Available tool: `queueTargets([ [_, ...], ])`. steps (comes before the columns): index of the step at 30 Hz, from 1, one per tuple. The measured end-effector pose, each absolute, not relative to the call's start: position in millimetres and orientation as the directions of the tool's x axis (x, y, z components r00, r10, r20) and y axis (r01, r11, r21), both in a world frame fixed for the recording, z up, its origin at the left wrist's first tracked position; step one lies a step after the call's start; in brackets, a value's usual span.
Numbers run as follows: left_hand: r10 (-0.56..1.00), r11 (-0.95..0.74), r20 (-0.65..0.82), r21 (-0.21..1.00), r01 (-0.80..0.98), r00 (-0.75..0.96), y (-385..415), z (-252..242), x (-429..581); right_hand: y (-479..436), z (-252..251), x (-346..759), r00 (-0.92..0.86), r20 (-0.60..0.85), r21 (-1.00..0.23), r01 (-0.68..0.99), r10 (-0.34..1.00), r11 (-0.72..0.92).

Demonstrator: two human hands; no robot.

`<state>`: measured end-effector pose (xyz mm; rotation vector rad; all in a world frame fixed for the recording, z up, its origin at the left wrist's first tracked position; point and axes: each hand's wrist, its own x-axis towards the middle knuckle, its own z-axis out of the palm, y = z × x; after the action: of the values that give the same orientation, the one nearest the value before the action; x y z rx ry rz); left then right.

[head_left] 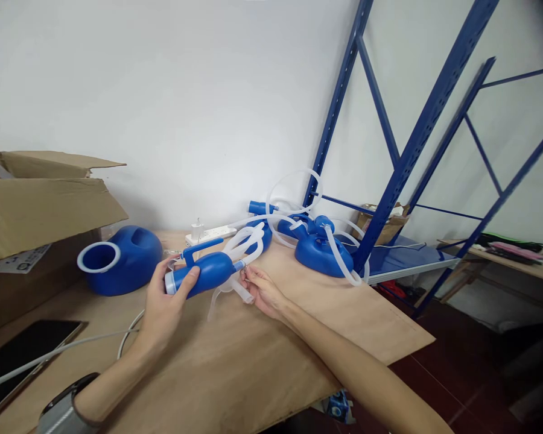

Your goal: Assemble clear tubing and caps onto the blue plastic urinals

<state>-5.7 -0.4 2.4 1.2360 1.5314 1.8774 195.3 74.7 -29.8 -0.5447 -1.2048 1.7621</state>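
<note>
My left hand (pixel 163 301) is wrapped round a blue plastic urinal funnel (pixel 210 274) with a side handle and a whitish rim at its wide end. A coiled, translucent hose (pixel 252 256) is fitted to the funnel's narrow nozzle, which points right. At that joint, the fingertips of my right hand (pixel 263 290) pinch a small metal piece that looks like a hose clamp (pixel 243 272), partly hidden by the fingers. Below the nozzle hangs a loose hose end (pixel 242 293). All of this is held above the wooden table (pixel 235 367).
Left stand a blue urinal bottle (pixel 131 259) and an open cardboard box (pixel 45 211). A tablet (pixel 22 355) with a cable lies nearer. Behind are a power strip (pixel 215 233) and another blue bottle (pixel 319 256) with hoses. A blue metal rack (pixel 380 205) rises right.
</note>
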Motion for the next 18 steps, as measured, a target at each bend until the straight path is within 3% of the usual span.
queueTargets([
  [6,0.77,-0.307,0.379,0.925,0.223,-0.513,-1.3,3.6,-5.7,74.8,-31.8,197.2,-0.469,0.103,-0.908,-0.405,0.877,-0.11],
  [18,0.784,-0.304,0.379,0.925,0.227,-0.492,-2.1,1.4,-4.0,73.0,-28.2,202.1,-0.341,0.199,-0.961,-0.252,0.919,0.115],
])
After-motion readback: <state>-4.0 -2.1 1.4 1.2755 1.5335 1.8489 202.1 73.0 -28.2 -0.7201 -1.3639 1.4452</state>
